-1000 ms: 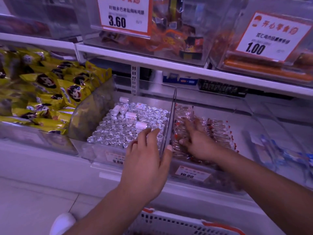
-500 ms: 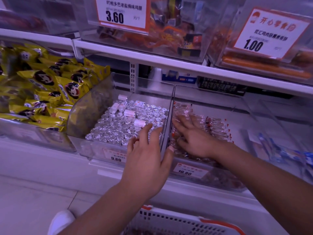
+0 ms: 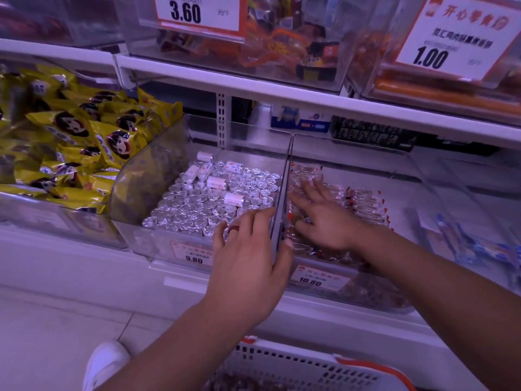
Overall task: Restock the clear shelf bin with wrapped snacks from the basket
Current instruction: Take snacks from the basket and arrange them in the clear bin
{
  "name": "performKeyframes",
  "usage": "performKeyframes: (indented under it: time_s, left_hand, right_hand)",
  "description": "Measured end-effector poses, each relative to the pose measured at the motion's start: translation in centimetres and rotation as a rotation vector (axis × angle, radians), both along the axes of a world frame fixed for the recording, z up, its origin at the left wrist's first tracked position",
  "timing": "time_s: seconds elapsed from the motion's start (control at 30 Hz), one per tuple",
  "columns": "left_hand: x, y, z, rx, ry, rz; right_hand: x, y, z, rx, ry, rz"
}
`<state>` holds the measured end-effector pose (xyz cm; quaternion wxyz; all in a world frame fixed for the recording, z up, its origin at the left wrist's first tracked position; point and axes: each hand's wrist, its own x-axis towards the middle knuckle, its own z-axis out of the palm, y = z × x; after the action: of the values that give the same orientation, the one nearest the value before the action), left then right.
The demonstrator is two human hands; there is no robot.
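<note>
At the centre of the frame the left hand (image 3: 248,266) grips the clear divider (image 3: 282,198) where two shelf bins meet, fingers on the left side, thumb on the right, closed on the panel's near end. A dark ring sits on one finger.

Just right of the divider, the right hand (image 3: 324,218) lies flat and wide, fingers spread, palm down on the wrapped snacks (image 3: 358,201) inside the clear bin (image 3: 417,176). It holds nothing. The snacks are clear-wrapped sticks with red ends, lying in a layer across the left and near parts of the bin; its far right floor is bare. A tag reading 10.80 (image 3: 313,280) is on the bin's front.

Left of the divider, the neighbouring bin holds silver foil rolls (image 3: 203,204), packed on end, with a few white ones lying on top. Its tag reads 9.80 (image 3: 194,256). At the left of the frame are yellow packets (image 3: 81,142) with a cartoon face.

Across the top, the upper shelf (image 3: 253,88) carries more clear bins, tagged 3.60 (image 3: 186,12) and 1.00 (image 3: 431,57).

At the bottom edge, right of centre, is the white basket (image 3: 296,365) with an orange rim; its contents are dark and unclear. A white shoe (image 3: 104,362) shows at lower left.
</note>
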<state>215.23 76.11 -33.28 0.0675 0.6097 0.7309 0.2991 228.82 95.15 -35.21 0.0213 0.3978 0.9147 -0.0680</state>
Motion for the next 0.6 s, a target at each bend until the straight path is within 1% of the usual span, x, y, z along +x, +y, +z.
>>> performKeyframes:
  time_s: [0.1,0.2,0.23,0.33,0.4,0.47,0.53,0.57,0.6]
  left_hand:
    - [-0.1,0.1,0.0,-0.016,-0.006,-0.005]
    - [-0.3,0.0,-0.1,-0.012,-0.011,-0.03]
    - [-0.4,0.0,-0.1,-0.004,-0.014,-0.038]
    - [-0.6,-0.2,-0.1,0.046,-0.031,-0.062]
    - [-0.7,-0.5,0.1,0.104,-0.072,-0.078]
    - [-0.7,-1.1,0.7,0.178,-0.138,-0.101]
    - [-0.8,-2.1,1.2,0.294,-0.198,-0.144]
    - [-0.7,-2.8,1.0,0.35,-0.211,-0.189]
    - [-0.7,-3.7,0.4,0.387,-0.211,-0.25]
  right_hand:
    - [-0.1,0.0,0.0,-0.011,0.005,0.004]
    - [0.2,-0.1,0.4,-0.068,0.141,0.006]
    - [0.4,-0.2,0.5,-0.069,0.16,0.007]
    - [1.0,-0.7,1.1,-0.031,0.167,0.005]
    - [1.9,-1.5,1.9,-0.02,0.23,-0.011]
    - [3.0,-2.9,3.2,0.03,0.403,-0.041]
    - [4.3,-5.3,4.2,0.168,0.703,-0.039]
    - [5.2,-6.9,4.3,0.265,0.865,-0.016]
    - [6.0,-8.9,3.9,0.347,0.988,0.011]
